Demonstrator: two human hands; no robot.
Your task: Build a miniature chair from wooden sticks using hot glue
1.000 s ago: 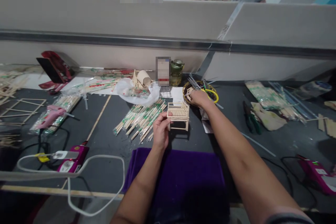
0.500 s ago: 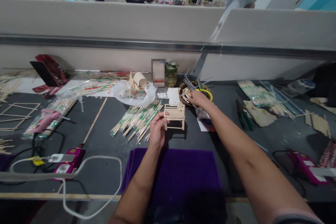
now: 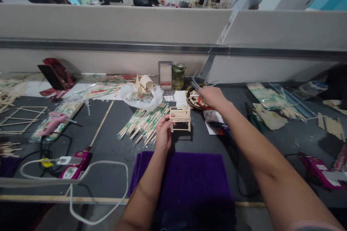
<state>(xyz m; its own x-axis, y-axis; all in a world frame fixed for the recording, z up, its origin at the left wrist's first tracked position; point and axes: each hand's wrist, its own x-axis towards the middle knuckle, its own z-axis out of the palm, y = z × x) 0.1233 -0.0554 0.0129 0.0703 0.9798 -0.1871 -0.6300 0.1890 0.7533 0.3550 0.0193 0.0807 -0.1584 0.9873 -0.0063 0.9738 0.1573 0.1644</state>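
At frame center, a person's left hand (image 3: 164,134) is clamping 1 small stick-built frame (image 3: 180,117) while the right hand (image 3: 213,97) is hovering over a bowl (image 3: 188,101), fingers bunched, their hold unclear.

Dark table (image 3: 108,144): chopstick packs (image 3: 143,122), purple cloth (image 3: 184,177).

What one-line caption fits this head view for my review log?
Left hand holds a small stick frame; right hand reaches over a bowl of short sticks behind it.
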